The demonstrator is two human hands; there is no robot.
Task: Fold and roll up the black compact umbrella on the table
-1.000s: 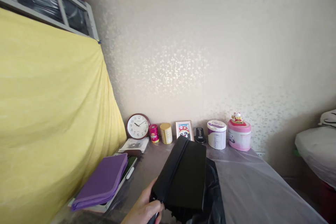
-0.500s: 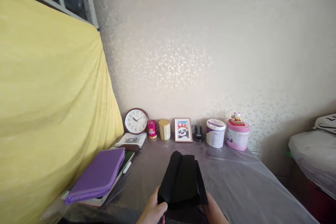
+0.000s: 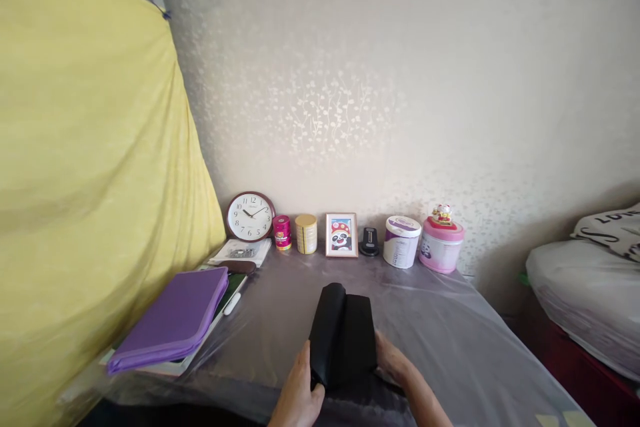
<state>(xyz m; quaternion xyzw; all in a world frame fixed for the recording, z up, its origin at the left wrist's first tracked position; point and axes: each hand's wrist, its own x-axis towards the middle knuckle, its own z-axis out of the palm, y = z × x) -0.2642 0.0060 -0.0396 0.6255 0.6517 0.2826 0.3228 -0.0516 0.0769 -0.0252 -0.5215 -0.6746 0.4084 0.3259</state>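
Observation:
Between my hands is a black folded item [image 3: 353, 337], boxy with a thick rounded roll along its left side; its exact kind I cannot make out. My left hand [image 3: 303, 390] is closed on its lower left corner, thumb at the near edge. My right hand [image 3: 395, 360] grips its right side, with the fingertips partly hidden behind it. The item is held over the near part of the table [image 3: 440, 347], which has a clear plastic cover on a grey surface.
A purple zip folder [image 3: 170, 317] lies on books at left, beside a white pen-like stick [image 3: 232, 303]. Along the wall stand a clock [image 3: 251, 216], a pink tin [image 3: 282, 233], a yellow-lidded can [image 3: 306, 235], a framed panda picture [image 3: 341, 235], a black device [image 3: 369, 241] and two tubs [image 3: 401, 243].
The view has tilted down and shifted right. The loose flap on the black item's right side no longer stands out, and my right hand shows more fully against that side.

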